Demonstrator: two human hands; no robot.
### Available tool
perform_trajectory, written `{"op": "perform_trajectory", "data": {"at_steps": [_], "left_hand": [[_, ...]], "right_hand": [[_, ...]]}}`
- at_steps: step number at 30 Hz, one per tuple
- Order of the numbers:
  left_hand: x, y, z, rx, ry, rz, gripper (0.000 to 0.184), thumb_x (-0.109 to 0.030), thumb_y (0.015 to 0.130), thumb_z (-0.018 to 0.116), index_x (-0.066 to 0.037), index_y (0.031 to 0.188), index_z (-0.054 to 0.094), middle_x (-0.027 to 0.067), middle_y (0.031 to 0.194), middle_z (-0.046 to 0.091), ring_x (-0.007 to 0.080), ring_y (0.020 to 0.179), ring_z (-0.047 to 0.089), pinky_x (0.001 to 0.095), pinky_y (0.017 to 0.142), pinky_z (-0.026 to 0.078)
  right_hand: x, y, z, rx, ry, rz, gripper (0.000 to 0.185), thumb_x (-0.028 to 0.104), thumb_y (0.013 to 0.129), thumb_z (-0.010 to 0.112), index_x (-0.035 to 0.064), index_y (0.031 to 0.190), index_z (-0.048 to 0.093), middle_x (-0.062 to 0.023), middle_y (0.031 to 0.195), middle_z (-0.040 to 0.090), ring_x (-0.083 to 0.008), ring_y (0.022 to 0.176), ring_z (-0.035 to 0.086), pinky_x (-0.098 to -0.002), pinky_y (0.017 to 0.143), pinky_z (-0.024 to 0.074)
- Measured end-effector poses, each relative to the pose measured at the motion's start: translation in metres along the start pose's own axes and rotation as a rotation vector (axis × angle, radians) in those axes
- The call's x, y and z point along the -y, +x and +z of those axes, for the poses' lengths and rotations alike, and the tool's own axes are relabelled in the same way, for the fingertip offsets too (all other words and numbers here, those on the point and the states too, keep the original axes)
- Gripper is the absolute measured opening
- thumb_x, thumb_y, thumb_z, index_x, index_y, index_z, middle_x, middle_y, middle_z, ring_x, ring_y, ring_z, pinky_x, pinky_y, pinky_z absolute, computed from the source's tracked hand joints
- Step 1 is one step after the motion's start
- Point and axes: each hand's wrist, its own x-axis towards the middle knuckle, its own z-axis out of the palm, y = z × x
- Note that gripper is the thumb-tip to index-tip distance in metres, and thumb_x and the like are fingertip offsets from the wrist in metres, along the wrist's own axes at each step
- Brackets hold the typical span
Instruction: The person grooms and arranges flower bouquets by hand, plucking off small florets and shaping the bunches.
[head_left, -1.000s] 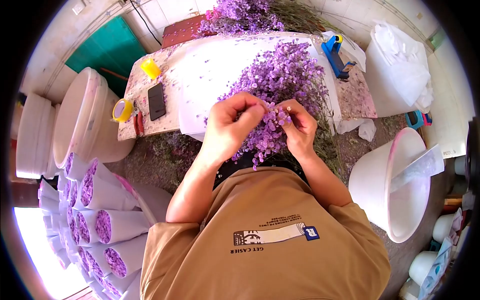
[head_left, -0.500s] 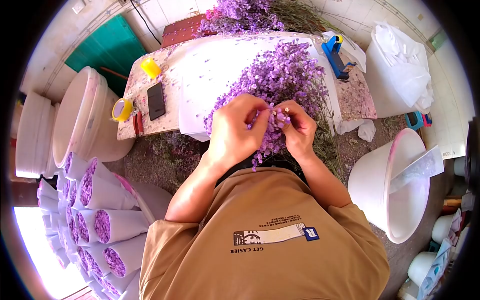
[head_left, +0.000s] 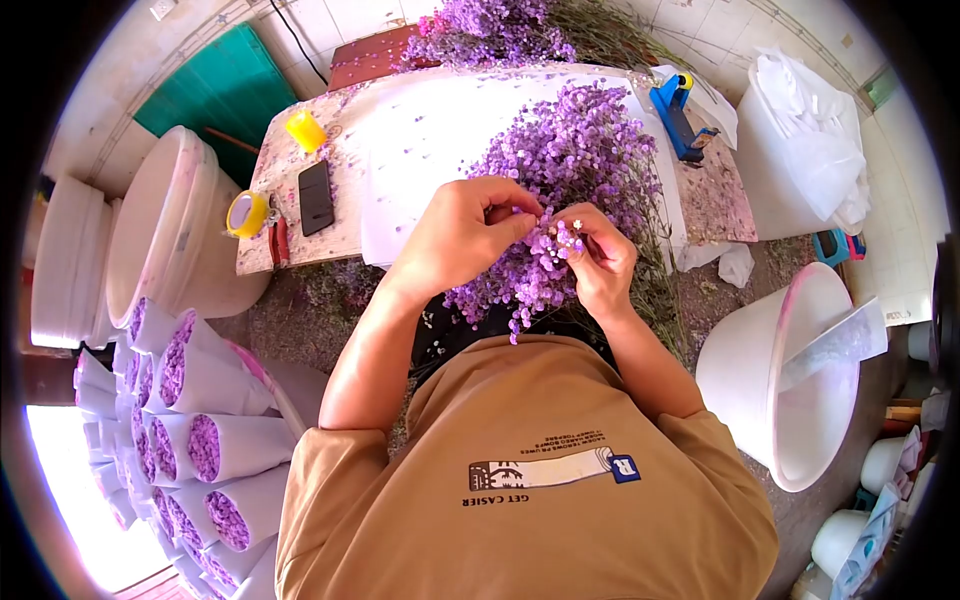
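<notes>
A large bunch of small purple flowers (head_left: 590, 150) lies across the front edge of the table, its thin green stems trailing to the lower right. My left hand (head_left: 465, 235) is closed at the left of the bunch, thumb and fingers pinched on the blossoms. Facing it, my right hand (head_left: 603, 262) pinches a flower sprig (head_left: 566, 238) that carries purple and a few whitish blooms. The fingertips of both hands nearly meet. Blossoms partly hide what exactly the left fingertips grip.
On the table's left are a phone (head_left: 315, 197), yellow tape rolls (head_left: 305, 131) and red-handled pliers (head_left: 279, 240). A blue tape dispenser (head_left: 680, 120) stands at right. Paper-wrapped flower bunches (head_left: 215, 448) fill the lower left. A white tub (head_left: 740, 370) stands at right; more flowers (head_left: 490, 35) lie behind.
My left hand has shifted slightly; its fingers stay at the blossoms. In my right hand the whitish blooms of the sprig now show more clearly. The view has tilted a little.
</notes>
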Motion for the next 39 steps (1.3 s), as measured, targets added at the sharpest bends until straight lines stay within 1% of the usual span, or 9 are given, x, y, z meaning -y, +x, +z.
{"op": "perform_trajectory", "data": {"at_steps": [6,9,14,16,20,24,28,33,39], "left_hand": [[0.009,-0.002,0.006,-0.098,-0.056,0.079,0.013,-0.01,0.091,0.066,0.001,0.096,0.069,0.0003,0.075,0.059,0.006,0.065,0.046,0.0232,0.058,0.039],[0.001,-0.006,-0.002,-0.017,-0.953,-0.172,0.023,-0.021,0.098,0.054,0.0,0.094,0.064,0.0012,0.07,0.05,0.0048,0.052,0.035,0.0214,0.045,0.022],[-0.007,-0.009,0.008,0.005,-0.588,-0.232,0.022,-0.019,0.096,0.061,0.002,0.097,0.067,-0.002,0.07,0.052,0.0043,0.055,0.039,0.021,0.049,0.029],[-0.004,-0.01,0.02,-0.159,-0.103,0.105,0.019,-0.018,0.091,0.069,0.0,0.095,0.071,-0.0012,0.066,0.055,0.0079,0.059,0.049,0.0265,0.052,0.041],[-0.012,-0.015,0.024,-0.184,0.175,0.073,0.014,-0.01,0.086,0.071,0.0,0.095,0.071,0.003,0.067,0.058,0.0083,0.063,0.054,0.0284,0.057,0.045],[-0.004,-0.012,0.027,-0.223,0.158,0.15,0.011,-0.008,0.088,0.068,0.001,0.095,0.07,0.0008,0.068,0.058,0.009,0.062,0.054,0.0285,0.056,0.045],[-0.014,-0.013,0.006,-0.092,-0.623,-0.108,0.031,-0.025,0.099,0.049,0.002,0.099,0.064,-0.0051,0.066,0.04,0.0031,0.054,0.028,0.0219,0.048,0.019],[-0.025,-0.013,0.014,-0.085,0.113,0.032,0.016,-0.008,0.086,0.073,0.002,0.098,0.069,-0.0017,0.075,0.058,0.0051,0.068,0.047,0.0227,0.059,0.038],[-0.003,-0.016,0.008,-0.238,-0.364,-0.022,0.006,-0.006,0.09,0.065,0.0,0.092,0.065,-0.0036,0.069,0.052,0.0049,0.059,0.041,0.022,0.051,0.031]], "right_hand": [[0.0,0.0,0.002,-0.011,0.024,-0.017,0.006,-0.003,0.093,0.063,-0.0041,0.099,0.063,-0.0082,0.096,0.064,-0.0127,0.083,0.056,-0.0251,0.074,0.045],[-0.002,-0.002,0.001,-0.025,0.065,0.038,0.006,-0.003,0.094,0.063,-0.0042,0.099,0.062,-0.0078,0.095,0.063,-0.0124,0.083,0.056,-0.0249,0.075,0.0449],[0.001,-0.001,0.004,-0.045,0.052,0.041,0.006,-0.002,0.094,0.064,-0.004,0.099,0.062,-0.0071,0.095,0.063,-0.0121,0.084,0.056,-0.0251,0.075,0.0451],[0.003,0.0,0.004,-0.055,0.041,0.039,0.006,-0.001,0.094,0.064,-0.0039,0.099,0.063,-0.0069,0.095,0.063,-0.0122,0.083,0.056,-0.0254,0.075,0.0454],[0.008,0.001,0.004,-0.035,0.005,0.069,0.005,-0.001,0.093,0.065,-0.0033,0.097,0.064,-0.0067,0.092,0.064,-0.0138,0.082,0.058,-0.0264,0.074,0.0464],[0.005,-0.001,0.002,-0.012,-0.059,0.077,0.006,-0.002,0.09,0.067,-0.0028,0.096,0.065,-0.0074,0.092,0.065,-0.0153,0.083,0.06,-0.0272,0.074,0.0469],[0.006,-0.001,0.003,-0.017,-0.096,0.088,0.008,-0.005,0.088,0.067,-0.0027,0.096,0.065,-0.0081,0.091,0.065,-0.0167,0.081,0.061,-0.0279,0.073,0.0472],[0.007,0.001,0.006,0.027,-0.182,0.012,0.01,-0.006,0.086,0.066,-0.0008,0.094,0.067,-0.0095,0.09,0.066,-0.0208,0.08,0.062,-0.0308,0.073,0.0478],[0.013,0.003,0.008,0.065,-0.234,0.036,0.01,-0.003,0.085,0.068,0.0004,0.094,0.07,-0.0107,0.089,0.067,-0.0238,0.081,0.063,-0.0331,0.075,0.0484]]}}
